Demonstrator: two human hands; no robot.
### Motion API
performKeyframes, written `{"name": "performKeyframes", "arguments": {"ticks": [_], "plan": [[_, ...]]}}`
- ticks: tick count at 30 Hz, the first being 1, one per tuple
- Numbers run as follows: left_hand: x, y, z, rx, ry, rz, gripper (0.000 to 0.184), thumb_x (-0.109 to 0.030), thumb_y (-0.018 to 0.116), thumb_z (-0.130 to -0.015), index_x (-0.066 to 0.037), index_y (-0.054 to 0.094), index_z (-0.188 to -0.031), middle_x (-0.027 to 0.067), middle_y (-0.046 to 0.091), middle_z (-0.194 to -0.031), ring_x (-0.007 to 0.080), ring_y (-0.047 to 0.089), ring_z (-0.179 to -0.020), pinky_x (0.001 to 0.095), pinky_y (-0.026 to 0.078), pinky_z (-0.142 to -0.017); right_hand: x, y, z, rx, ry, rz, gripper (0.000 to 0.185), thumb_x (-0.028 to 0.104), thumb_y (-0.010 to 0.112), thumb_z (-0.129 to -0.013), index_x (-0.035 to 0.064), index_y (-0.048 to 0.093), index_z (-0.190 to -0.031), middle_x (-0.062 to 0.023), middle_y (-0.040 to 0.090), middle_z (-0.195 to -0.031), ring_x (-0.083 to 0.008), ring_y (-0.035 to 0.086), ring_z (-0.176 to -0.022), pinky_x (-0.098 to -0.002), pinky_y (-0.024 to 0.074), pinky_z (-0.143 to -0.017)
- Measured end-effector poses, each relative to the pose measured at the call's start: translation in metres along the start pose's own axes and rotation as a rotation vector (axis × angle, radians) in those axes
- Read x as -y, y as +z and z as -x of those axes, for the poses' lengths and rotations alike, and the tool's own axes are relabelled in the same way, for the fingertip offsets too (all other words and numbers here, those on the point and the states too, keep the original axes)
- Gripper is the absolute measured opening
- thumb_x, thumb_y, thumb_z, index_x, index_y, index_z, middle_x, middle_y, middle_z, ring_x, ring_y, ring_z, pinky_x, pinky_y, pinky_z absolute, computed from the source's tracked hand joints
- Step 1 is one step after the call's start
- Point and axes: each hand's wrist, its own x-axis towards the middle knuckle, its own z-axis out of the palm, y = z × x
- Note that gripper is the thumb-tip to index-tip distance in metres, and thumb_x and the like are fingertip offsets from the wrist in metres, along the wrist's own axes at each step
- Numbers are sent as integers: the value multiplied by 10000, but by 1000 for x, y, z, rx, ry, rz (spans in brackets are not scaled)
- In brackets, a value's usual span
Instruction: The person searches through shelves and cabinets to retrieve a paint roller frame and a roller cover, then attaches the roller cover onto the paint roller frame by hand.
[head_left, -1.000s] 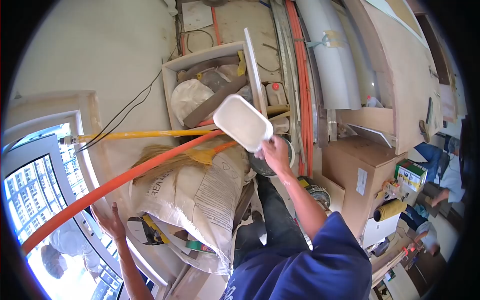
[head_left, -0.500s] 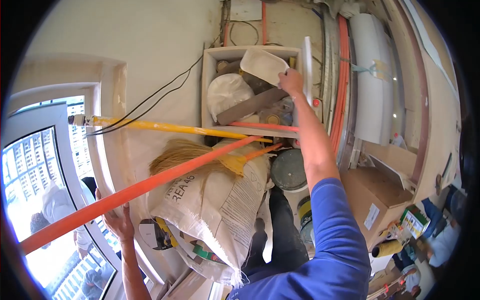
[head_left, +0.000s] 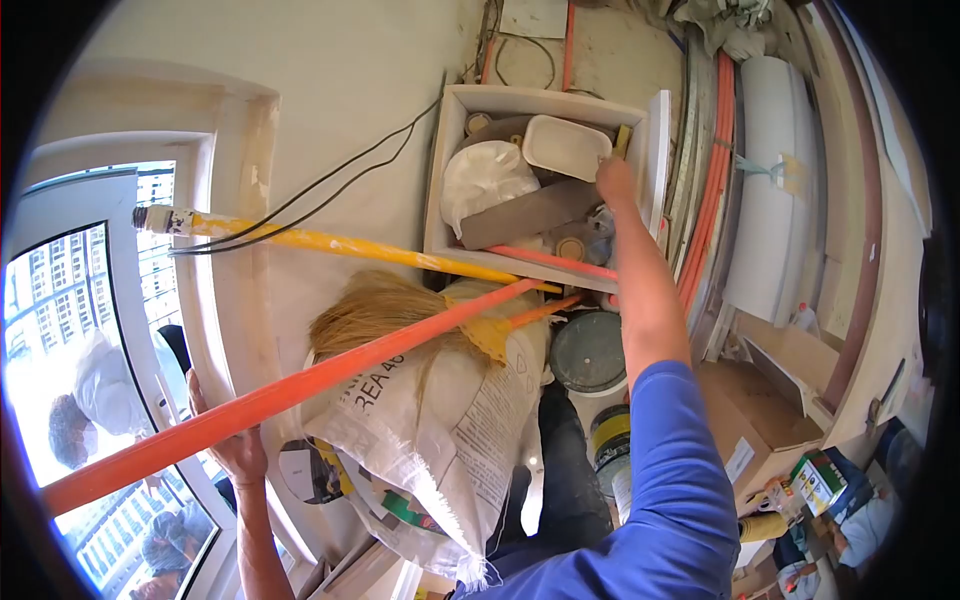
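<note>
White tray (head_left: 566, 147), shown in the head view inside the outline of the wooden box (head_left: 560, 102), toward that box's far right corner. It is shallow and rectangular with rounded corners, a raised pale rim and a plain off-white inside that faces up to the camera — the colour a shade duller on the floor than along the edge. Whether it rests on the box's contents or is held just above them, I cannot tell.

The right hand (head_left: 615, 180), over the box's right side, has its fingers curled closed on the tray's near right corner; the thumb is hard to make out. The left hand (head_left: 241, 458), well to the left of the box and nearer the wearer, is open with fingers extended, grasping nothing visible — partly covered by an orange-red pole (head_left: 290, 384). Contact with the door frame (head_left: 245, 360) beside it is unclear.

Within the box lie a white bag (head_left: 487, 180), left of the tray, and a brown strip (head_left: 530, 213).
</note>
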Motion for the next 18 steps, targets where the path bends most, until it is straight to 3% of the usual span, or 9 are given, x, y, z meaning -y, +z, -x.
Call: {"name": "performKeyframes", "arguments": {"ticks": [2, 4, 8, 10, 12, 15, 18], "plan": [[-4, -1, -1, 13, -15, 23, 898, -622, 609, -881, -43, 349, -1517, 210, 385, -1536, 403, 377, -1407, 538, 305, -1133, 9, -17, 33, -38, 168, -153, 437, 301, 573, -946, -62, 605, -1187, -302, 665, -1108, -482, 633, -1016, -521, 491, -926], [-7, -2, -2, 9, -27, 32, 894, -617, 606, -884, -41, 347, -1516, 218, 383, -1532, 407, 369, -1411, 543, 298, -1135, 19, -38, 79, -136, 45, -172, 538, 258, 615, -932, -66, 492, -1343, -324, 588, -1261, -486, 569, -1157, -512, 454, -991], [-13, -6, -4, 11, -40, 22, 889, -600, 615, -881, -39, 344, -1515, 225, 380, -1531, 414, 350, -1421, 558, 281, -1138, 25, -83, 180, -333, -398, -161, 598, 134, 658, -885, -54, 435, -1407, -301, 456, -1431, -449, 430, -1339, -485, 373, -1093], [-12, -5, -5, 4, -19, 13, 886, -581, 633, -877, -37, 344, -1513, 223, 379, -1533, 416, 338, -1429, 564, 276, -1139, 20, -103, 217, -369, -274, -151, 607, 91, 670, -863, -41, 436, -1408, -275, 446, -1452, -446, 414, -1348, -483, 351, -1106], [-17, -6, -7, 6, -48, -2, 887, -566, 653, -869, -36, 345, -1511, 222, 382, -1531, 420, 336, -1432, 570, 274, -1139, -4, -104, 230, -422, -62, -221, 590, 129, 671, -876, -27, 447, -1399, -281, 450, -1442, -467, 420, -1328, -487, 350, -1085], [-19, -8, -7, 4, -52, -15, 881, -543, 680, -861, -35, 355, -1504, 216, 396, -1526, 427, 333, -1434, 569, 271, -1142, -62, -72, 231, -401, 138, -341, 520, 218, 612, -943, -13, 458, -1383, -311, 556, -1294, -487, 526, -1197, -499, 418, -987], [-19, -9, -7, -12, -11, -20, 859, -522, 687, -865, -37, 368, -1499, 208, 413, -1520, 427, 338, -1432, 554, 270, -1151, -77, -67, 240, 26, 160, -391, 455, 314, 514, -1008, -12, 494, -1325, -328, 638, -1065, -502, 604, -1019, -517, 469, -865]]}}
